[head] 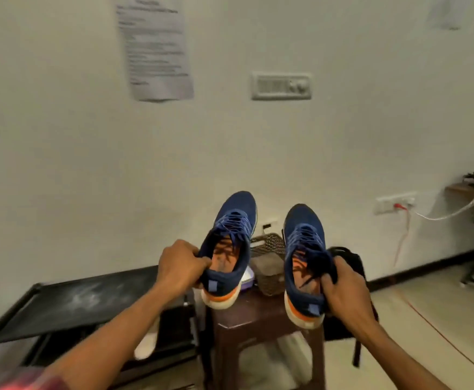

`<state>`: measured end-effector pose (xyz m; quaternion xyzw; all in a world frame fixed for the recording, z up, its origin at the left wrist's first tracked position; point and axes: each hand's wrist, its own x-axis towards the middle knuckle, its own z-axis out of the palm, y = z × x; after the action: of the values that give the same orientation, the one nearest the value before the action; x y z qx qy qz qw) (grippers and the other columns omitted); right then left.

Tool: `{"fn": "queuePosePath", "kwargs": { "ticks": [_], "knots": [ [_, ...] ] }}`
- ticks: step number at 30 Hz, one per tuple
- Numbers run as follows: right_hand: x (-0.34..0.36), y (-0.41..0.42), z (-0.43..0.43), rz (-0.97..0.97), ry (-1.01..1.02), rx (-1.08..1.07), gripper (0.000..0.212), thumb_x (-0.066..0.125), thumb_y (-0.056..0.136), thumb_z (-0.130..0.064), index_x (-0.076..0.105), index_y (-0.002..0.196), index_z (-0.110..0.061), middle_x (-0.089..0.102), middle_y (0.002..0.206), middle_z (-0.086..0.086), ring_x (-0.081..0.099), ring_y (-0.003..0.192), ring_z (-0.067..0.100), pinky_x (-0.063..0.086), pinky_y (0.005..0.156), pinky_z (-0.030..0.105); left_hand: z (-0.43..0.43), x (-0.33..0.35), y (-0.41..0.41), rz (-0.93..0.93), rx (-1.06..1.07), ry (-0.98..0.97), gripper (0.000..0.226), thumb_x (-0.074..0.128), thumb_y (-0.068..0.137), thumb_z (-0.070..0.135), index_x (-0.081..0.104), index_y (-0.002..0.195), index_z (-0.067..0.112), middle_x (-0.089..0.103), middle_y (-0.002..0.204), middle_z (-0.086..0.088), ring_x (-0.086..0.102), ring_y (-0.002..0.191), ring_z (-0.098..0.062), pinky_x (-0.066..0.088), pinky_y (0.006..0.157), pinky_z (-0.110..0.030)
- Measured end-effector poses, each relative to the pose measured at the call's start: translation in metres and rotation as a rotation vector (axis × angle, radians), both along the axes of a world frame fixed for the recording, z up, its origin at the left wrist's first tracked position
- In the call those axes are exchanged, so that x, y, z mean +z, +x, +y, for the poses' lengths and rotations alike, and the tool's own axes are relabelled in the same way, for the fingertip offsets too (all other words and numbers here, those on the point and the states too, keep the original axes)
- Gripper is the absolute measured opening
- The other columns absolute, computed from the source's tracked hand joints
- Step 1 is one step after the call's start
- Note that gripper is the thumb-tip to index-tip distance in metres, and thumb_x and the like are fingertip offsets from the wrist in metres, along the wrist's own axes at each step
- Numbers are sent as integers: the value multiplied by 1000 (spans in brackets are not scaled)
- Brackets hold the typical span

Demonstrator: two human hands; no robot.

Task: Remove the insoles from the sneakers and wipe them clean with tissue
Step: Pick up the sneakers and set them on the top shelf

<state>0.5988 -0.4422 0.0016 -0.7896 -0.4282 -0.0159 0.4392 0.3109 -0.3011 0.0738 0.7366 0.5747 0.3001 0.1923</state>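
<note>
Two navy sneakers with white and orange soles are held up in front of me, toes pointing away. My left hand (181, 264) grips the left sneaker (231, 229) at the left side of its collar. My right hand (342, 288) grips the right sneaker (304, 249) at the right side of its collar, fingers over the dark laces. An orange insole (226, 258) shows inside the left sneaker, and another orange insole (304, 273) shows inside the right one. No tissue is clearly seen.
A dark brown stool (261, 325) stands below the sneakers, bearing a woven basket (269, 254) and a white and purple item (248, 275). A black shoe rack (69, 305) stands to the left. A black bag (351, 266) sits behind my right hand. Cables hang on the right wall.
</note>
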Motion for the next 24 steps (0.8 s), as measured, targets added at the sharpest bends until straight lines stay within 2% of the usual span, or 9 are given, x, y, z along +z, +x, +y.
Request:
{"fn": "queuePosePath", "kwargs": {
  "ticks": [3,5,9,12,15,19,22,24],
  "knots": [
    [30,-64,39,-28,32,115,9,59,91,-12,54,96,-15,66,86,12,60,74,35,43,61,37,3,33,-83,7,129,38,18,77,75,25,75,66,10,71,62,-9,69,59,-22,51,51,-29],
    [44,-106,62,-45,42,187,9,59,92,-13,53,98,-16,65,89,11,56,74,32,39,62,35,3,46,-132,-3,203,36,18,76,75,24,74,64,9,71,60,-9,69,57,-22,53,50,-31],
    [65,-177,96,-90,32,293,6,57,92,-16,52,92,-16,58,77,4,53,66,27,37,54,35,3,56,-213,-1,319,20,17,76,73,24,75,66,9,72,61,-9,71,59,-23,62,59,-35],
    [70,-219,117,-97,34,347,10,58,91,-15,49,88,-16,54,74,2,50,64,24,34,54,33,9,54,-257,-24,373,8,19,77,75,26,76,68,8,72,63,-9,70,60,-23,58,54,-32],
    [67,-253,143,-80,12,388,8,57,92,-15,50,90,-15,59,81,6,53,70,29,37,61,33,26,43,-291,-39,425,-25,20,78,76,29,76,69,10,72,63,-8,71,61,-22,55,53,-29],
    [46,-298,191,-59,-76,431,6,55,94,-16,49,94,-16,56,86,4,50,73,24,35,63,30,73,14,-328,-28,481,-89,24,80,71,34,74,75,10,73,70,-7,71,65,-23,55,53,-27],
    [17,-325,238,-50,-157,449,4,53,93,-17,50,94,-17,58,89,5,49,71,22,34,55,30,112,-18,-342,3,503,-150,27,82,72,34,72,76,10,68,67,-4,64,59,-17,40,44,-23],
    [-5,-339,269,-43,-202,454,3,52,93,-17,51,96,-17,58,88,4,51,71,23,35,54,29,138,-42,-345,29,503,-214,27,84,71,32,71,81,10,63,65,-1,57,55,-12,35,42,-21]
  ]
}}
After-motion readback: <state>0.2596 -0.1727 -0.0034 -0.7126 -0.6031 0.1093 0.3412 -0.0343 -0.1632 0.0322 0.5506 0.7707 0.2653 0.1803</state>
